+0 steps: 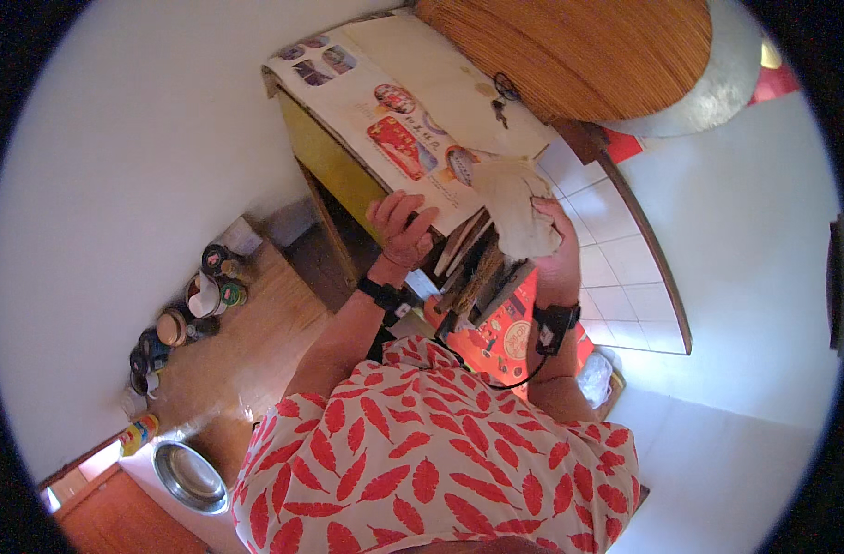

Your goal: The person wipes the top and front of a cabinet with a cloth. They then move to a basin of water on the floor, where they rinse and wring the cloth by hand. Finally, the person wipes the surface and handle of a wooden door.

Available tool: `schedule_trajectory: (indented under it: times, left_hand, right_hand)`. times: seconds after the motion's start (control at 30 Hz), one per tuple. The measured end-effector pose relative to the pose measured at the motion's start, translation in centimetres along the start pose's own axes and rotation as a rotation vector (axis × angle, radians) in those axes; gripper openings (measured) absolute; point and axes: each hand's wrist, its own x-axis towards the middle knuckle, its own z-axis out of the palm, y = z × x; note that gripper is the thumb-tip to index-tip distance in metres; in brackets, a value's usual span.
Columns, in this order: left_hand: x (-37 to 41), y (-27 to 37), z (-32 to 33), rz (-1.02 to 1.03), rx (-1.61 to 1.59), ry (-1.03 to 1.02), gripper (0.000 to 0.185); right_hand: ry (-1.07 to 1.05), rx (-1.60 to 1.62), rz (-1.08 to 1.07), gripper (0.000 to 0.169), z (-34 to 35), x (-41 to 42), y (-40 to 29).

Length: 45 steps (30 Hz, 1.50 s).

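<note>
A cabinet top covered with a pale printed sheet [422,104] lies in front of me. My left hand [402,228] rests with spread fingers on its near left edge, over a yellow side panel. In my right hand [559,242] is a cream cloth [519,201], bunched against the near right corner of the top. Below that corner, between my forearms, several wooden sticks or boards [474,266] stand close together beside a red printed box or bag [501,343]. Both wrists wear black straps.
A large round wooden board [588,48] overlaps the far right of the top, near a set of keys [499,111]. To the left, jars and bottles [173,327] line a wooden counter [256,346] along the wall, with a metal basin [190,478] at its near end. White tiles [623,256] cover the wall at right.
</note>
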Motion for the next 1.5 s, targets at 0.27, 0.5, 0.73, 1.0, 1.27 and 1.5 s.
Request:
schedule_trajectory:
  times: [0.27, 0.5, 0.73, 1.0, 1.27, 1.5]
  left_hand:
    - [0.3, 0.1, 0.2, -0.001, -0.019, 0.039, 0.034]
    - [0.5, 0.6, 1.0, 0.007, -0.078, 0.036, 0.037]
    - [0.3, 0.1, 0.6, -0.007, -0.045, 0.019, 0.038]
    - [0.5, -0.1, 0.5, 0.016, 0.003, -0.008, 0.040]
    - [1.4, -0.5, 0.8, 0.048, -0.053, -0.002, 0.037]
    - [0.6, -1.5, 1.2, 0.169, 0.038, -0.066, 0.032]
  right_hand:
    - [-0.024, 0.754, 0.370, 0.027, 2.0, 0.0, -1.4]
    - [0.106, 0.399, 0.054, 0.035, 2.7, -1.6, -4.0]
    - [-0.023, -0.713, -0.427, 0.040, 5.3, 2.1, -4.1]
    - [-0.323, -1.137, -0.606, 0.040, 8.2, 0.9, -4.6]
    - [-0.371, -0.579, -0.336, 0.044, 2.9, -2.3, -5.1]
    - [0.313, 0.075, -0.055, 0.043, -3.2, -3.6, 1.1]
